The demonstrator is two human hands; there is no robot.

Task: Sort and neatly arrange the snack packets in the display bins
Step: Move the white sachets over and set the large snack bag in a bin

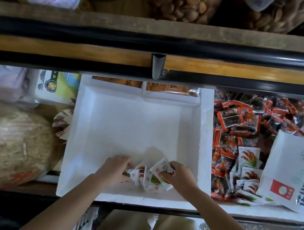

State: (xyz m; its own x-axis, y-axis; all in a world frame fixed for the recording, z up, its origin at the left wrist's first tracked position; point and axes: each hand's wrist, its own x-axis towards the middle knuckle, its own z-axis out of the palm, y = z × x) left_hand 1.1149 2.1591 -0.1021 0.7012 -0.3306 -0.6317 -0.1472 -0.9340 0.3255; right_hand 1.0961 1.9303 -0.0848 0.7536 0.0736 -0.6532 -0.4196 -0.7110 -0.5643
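Observation:
A white foam bin (106, 119) sits in the middle of the shelf, mostly bare inside. Near its front wall lies a small cluster of white snack packets (150, 177) with red and green print. My left hand (116, 167) grips the left end of the cluster. My right hand (179, 175) pinches a white packet at the right end, tilted up. The bin to the right holds a heap of red and black snack packets (244, 127) with several white packets (248, 169) mixed in near its front.
A large white bag (295, 173) with green and red print leans in the right bin. A clear sack of pale snacks (9, 144) fills the left. Above, a wooden and black shelf rail (156, 56) spans the view, with tubs of nuts (185, 0) behind it.

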